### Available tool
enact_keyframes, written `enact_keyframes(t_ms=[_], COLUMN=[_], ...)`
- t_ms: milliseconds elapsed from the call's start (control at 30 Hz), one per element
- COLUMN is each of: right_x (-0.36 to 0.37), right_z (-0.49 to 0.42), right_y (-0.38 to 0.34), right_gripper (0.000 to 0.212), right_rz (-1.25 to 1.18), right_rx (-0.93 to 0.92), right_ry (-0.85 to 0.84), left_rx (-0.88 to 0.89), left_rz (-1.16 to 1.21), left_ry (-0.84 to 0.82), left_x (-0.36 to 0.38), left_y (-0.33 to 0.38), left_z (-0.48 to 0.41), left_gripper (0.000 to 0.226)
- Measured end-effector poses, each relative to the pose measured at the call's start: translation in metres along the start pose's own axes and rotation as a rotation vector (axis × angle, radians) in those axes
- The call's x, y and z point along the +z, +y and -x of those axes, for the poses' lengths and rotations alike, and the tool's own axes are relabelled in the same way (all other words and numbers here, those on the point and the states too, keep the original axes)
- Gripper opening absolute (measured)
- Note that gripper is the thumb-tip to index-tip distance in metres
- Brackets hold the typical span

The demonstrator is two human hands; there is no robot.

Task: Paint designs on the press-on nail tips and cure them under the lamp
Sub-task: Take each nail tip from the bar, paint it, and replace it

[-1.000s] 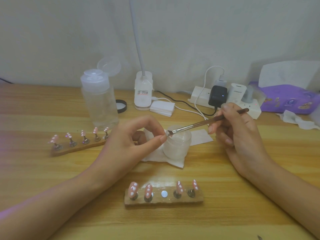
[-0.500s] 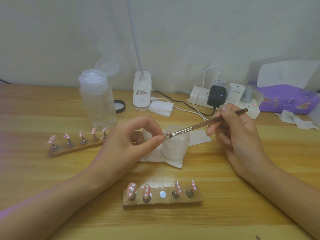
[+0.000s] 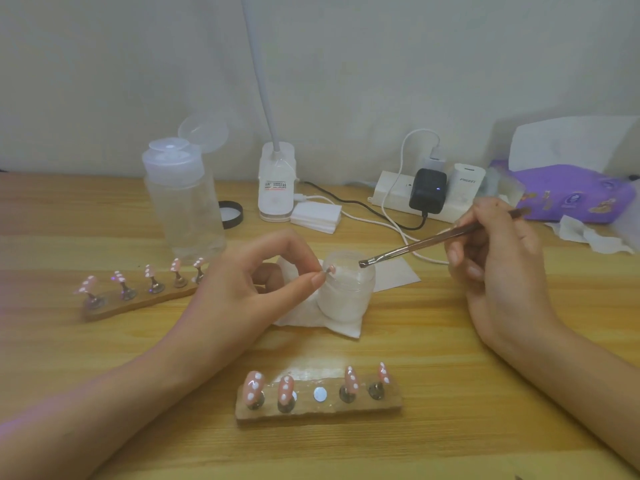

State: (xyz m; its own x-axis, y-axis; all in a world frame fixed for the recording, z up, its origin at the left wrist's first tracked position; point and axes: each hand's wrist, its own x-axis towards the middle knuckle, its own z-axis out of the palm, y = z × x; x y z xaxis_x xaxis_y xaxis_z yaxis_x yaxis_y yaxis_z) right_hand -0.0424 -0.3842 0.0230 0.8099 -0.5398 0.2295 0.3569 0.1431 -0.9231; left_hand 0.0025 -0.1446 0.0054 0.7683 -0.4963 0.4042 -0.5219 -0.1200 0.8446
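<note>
My left hand (image 3: 242, 289) pinches a small pink nail tip (image 3: 330, 269) between thumb and forefinger, just left of a small white jar (image 3: 346, 289). My right hand (image 3: 498, 268) grips a thin brown brush (image 3: 433, 241), whose dark tip hovers over the jar's mouth, a little right of the nail tip. In front of me lies a wooden holder (image 3: 318, 407) with several pink, white-dotted tips on stands and one bare magnet in the middle. A second wooden holder (image 3: 138, 299) with several dotted tips lies at the left. The white gooseneck lamp (image 3: 277, 181) stands at the back.
A clear pump bottle (image 3: 183, 202) stands behind the left holder, a black lid (image 3: 230, 214) beside it. White wipes (image 3: 317, 216), a power strip (image 3: 433, 192) with chargers and cables, and a purple tissue pack (image 3: 571, 195) sit at the back right. Tissue (image 3: 304, 313) lies under the jar.
The brush tip has drawn away to the right from the nail tip and now hovers over the jar. My left hand has stayed in place with the tip.
</note>
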Motion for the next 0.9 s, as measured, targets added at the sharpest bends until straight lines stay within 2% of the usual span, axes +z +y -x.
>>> enact_keyframes(t_ms=[200, 300, 433, 567, 900], right_x=[-0.0048, -0.0029, -0.0004, -0.0023, -0.0088], right_z=[-0.0041, -0.0019, 0.0009, 0.0011, -0.0001], right_y=[-0.0042, -0.0025, 0.0005, 0.0009, -0.0034], right_gripper=[0.034, 0.034, 0.024, 0.022, 0.014], right_rz=[-0.058, -0.119, -0.044, 0.035, -0.041], right_rx=[0.010, -0.007, -0.143, -0.234, -0.154], right_ry=[0.083, -0.013, -0.164, -0.247, -0.145], left_rx=[-0.004, -0.005, -0.008, -0.014, -0.032], left_rz=[-0.002, 0.012, 0.000, -0.014, -0.008], left_ry=[0.001, -0.002, -0.013, -0.011, 0.001], left_x=[0.0007, 0.0000, 0.0012, 0.0013, 0.0008], left_y=[0.0008, 0.0021, 0.0031, 0.0037, 0.0041], left_z=[0.0000, 0.0004, -0.0002, 0.0001, 0.0006], left_gripper=[0.013, 0.013, 0.013, 0.013, 0.011])
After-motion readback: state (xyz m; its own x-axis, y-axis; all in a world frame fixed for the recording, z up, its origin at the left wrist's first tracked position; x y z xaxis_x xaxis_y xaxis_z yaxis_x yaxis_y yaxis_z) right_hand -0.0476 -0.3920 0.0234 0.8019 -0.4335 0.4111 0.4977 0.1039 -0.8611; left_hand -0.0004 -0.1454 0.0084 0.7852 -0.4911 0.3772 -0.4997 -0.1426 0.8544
